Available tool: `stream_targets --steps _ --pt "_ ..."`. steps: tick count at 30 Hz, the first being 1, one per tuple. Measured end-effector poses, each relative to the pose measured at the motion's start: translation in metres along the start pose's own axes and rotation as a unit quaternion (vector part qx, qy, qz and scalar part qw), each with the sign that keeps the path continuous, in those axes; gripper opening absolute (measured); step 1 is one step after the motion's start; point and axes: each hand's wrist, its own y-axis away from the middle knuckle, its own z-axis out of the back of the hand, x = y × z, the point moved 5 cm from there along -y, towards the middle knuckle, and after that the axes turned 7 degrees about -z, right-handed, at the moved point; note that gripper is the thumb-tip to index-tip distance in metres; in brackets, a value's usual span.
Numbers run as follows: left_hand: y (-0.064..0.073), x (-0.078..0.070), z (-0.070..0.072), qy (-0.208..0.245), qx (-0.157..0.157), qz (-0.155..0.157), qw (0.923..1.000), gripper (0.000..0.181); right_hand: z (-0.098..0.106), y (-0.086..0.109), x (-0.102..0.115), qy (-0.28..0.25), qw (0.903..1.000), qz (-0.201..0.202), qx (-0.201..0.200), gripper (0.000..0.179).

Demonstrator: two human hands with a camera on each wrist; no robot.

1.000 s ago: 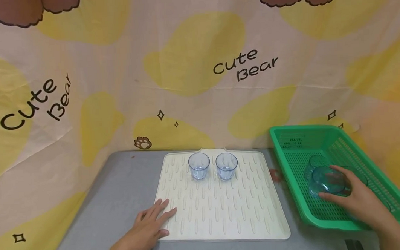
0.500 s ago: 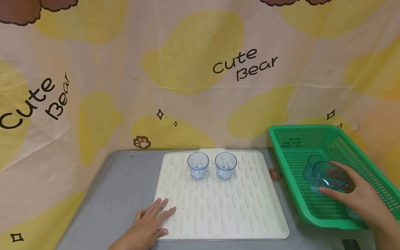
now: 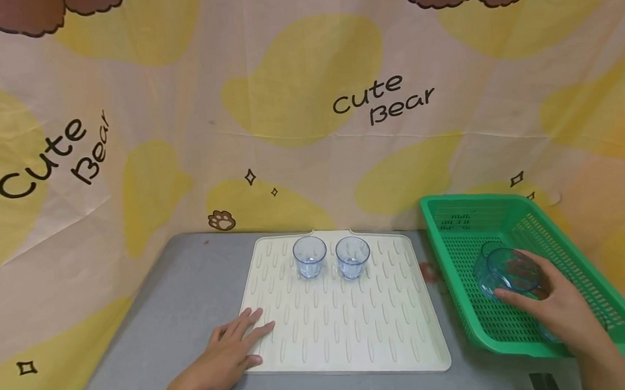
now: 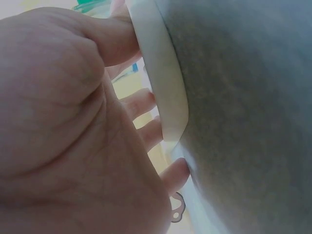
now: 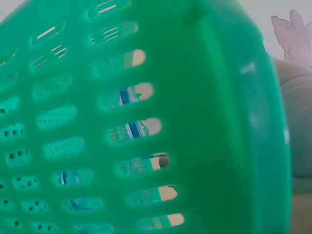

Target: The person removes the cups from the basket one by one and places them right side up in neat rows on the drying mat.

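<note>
A clear bluish glass (image 3: 512,264) is gripped between the thumb and fingers of my right hand (image 3: 559,306), inside the green basket. Another glass (image 3: 489,250) shows just behind it, partly hidden. Part of one more glass (image 3: 548,331) shows below my right hand. My left hand (image 3: 222,356) rests with spread fingers at the near left edge of a white ridged draining mat (image 3: 346,329); its fingertips touch the mat. Two similar glasses, one on the left (image 3: 310,259) and one on the right (image 3: 353,259), stand upright side by side near the mat's back edge.
The green perforated basket (image 3: 470,319) stands right of the mat, its wall (image 5: 209,146) filling most of the right wrist view. Grey cloth (image 3: 180,302) covers the table. A patterned curtain (image 3: 297,101) hangs behind and at the left.
My right hand has raised the glass a little within the basket and tilted it, so its rim shows more. The left hand and the glasses on the mat have stayed put.
</note>
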Motion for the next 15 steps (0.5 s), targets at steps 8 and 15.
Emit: stream_targets --steps 8,15 --pt "0.0006 0.0011 0.0001 0.009 0.005 0.000 0.9999 0.061 0.0000 0.0012 0.0033 0.011 0.9999 -0.005 0.003 0.085" --pt "-0.0001 0.0006 0.0004 0.004 0.003 -0.001 1.0000 0.061 0.0018 0.0035 0.0105 0.011 0.9999 0.005 -0.010 0.084"
